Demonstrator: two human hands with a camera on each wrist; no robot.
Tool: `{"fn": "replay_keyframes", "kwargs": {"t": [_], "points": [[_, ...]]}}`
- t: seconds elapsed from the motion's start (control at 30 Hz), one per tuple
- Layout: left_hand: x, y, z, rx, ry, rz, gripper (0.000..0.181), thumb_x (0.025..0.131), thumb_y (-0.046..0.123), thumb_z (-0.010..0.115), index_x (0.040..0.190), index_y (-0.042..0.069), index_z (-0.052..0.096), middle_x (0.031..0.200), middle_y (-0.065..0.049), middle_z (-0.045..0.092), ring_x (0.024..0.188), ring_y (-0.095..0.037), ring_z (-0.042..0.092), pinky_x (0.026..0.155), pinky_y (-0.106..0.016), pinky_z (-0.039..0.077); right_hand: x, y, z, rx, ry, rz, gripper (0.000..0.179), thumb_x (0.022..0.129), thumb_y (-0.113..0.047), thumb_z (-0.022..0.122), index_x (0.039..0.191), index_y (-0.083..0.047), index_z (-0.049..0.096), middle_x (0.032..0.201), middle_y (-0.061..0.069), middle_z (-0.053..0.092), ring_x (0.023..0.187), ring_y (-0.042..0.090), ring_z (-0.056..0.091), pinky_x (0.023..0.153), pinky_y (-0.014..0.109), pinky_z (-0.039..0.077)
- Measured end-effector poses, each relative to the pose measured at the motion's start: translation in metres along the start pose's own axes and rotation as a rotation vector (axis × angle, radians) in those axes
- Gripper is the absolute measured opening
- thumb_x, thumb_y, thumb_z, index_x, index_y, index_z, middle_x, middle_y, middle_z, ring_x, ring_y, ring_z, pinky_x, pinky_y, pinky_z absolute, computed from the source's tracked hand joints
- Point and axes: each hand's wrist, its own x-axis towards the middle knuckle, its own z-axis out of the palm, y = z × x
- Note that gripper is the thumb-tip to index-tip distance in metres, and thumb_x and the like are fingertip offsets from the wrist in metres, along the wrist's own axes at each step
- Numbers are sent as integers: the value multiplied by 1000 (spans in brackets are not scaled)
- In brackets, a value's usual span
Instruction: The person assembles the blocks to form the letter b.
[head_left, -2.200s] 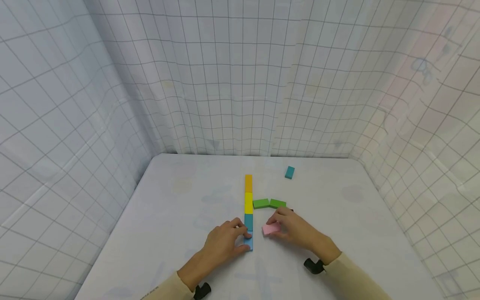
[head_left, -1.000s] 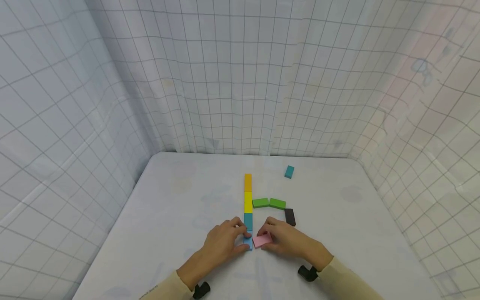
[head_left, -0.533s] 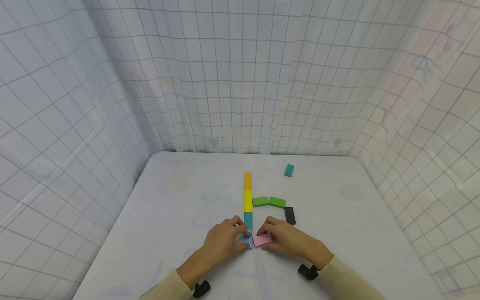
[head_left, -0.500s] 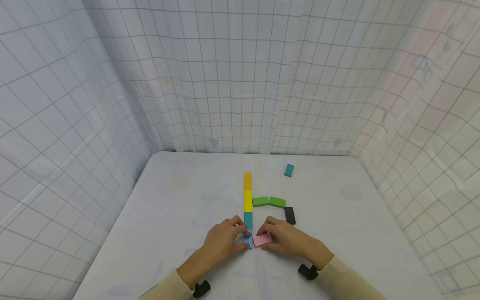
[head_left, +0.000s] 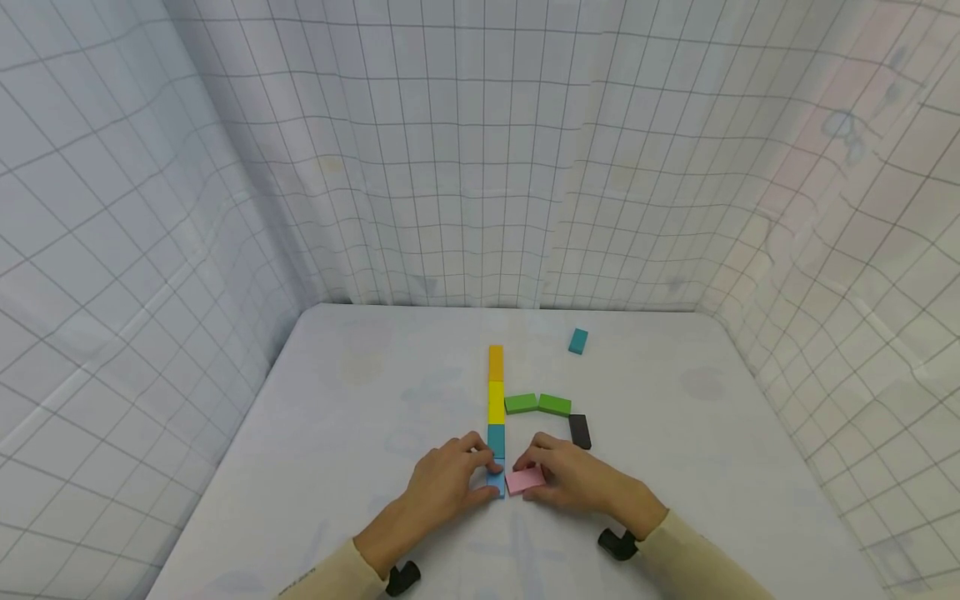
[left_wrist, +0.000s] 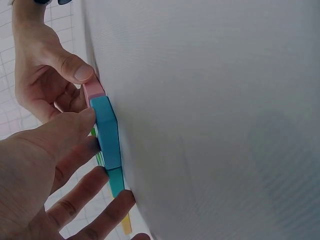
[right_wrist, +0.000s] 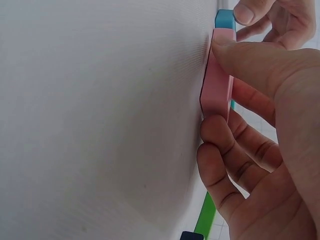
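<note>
My left hand (head_left: 444,477) pinches the light blue block (head_left: 495,481) between thumb and fingers. This block is the near end of a straight line on the table, with teal (head_left: 496,442), yellow (head_left: 497,402) and orange (head_left: 497,363) blocks running away from me. In my right hand (head_left: 576,475) a pink block (head_left: 525,480) is gripped at its sides. Slightly tilted, it lies with its left end right at the light blue block's side. The right wrist view shows the thumb on the pink block (right_wrist: 217,80) and fingertips curled at its end.
Two green blocks (head_left: 521,404) extend rightward from the yellow one, and a black block (head_left: 580,432) angles down from their right end. A loose teal block (head_left: 578,342) lies farther back. Grid-patterned white curtains (head_left: 480,167) enclose the white table (head_left: 360,383) at the back and sides.
My right hand has brought the pink block left and nearer to me, up to the light blue block, uncovering the black block. Over the last second both hands stay nearly still.
</note>
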Motion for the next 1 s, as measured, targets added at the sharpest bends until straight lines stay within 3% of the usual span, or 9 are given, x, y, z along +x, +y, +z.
{"fn": "replay_keyframes", "kwargs": {"t": [0.43,0.6,0.8,1.0], "points": [[1,-1,2,12,1,-7,26,93,42,101,113,29,91,118,6,73,92,-14,67,70,-24,56,-4,4,-6,10,27,4,35,108,-42,87,137,-23,82,123,-7,70,96,4,59,86,20,55],[1,-1,2,14,-11,-11,26,93,42,101,114,30,91,119,7,73,92,-14,67,70,-25,57,-6,9,-13,7,38,42,37,109,-47,84,138,-24,82,126,-8,69,98,6,61,89,22,56],[1,-1,2,4,-25,-22,26,94,43,101,115,31,91,119,7,73,94,-13,67,73,-27,59,-11,18,-23,-13,102,15,35,109,-38,86,138,-19,81,125,-2,73,97,10,63,87,24,57],[1,0,2,0,-21,-22,28,93,43,101,116,31,91,119,7,73,94,-12,67,73,-25,57,-13,30,-38,-4,174,9,32,109,-28,87,136,-13,80,119,4,72,90,6,59,80,22,55]]}}
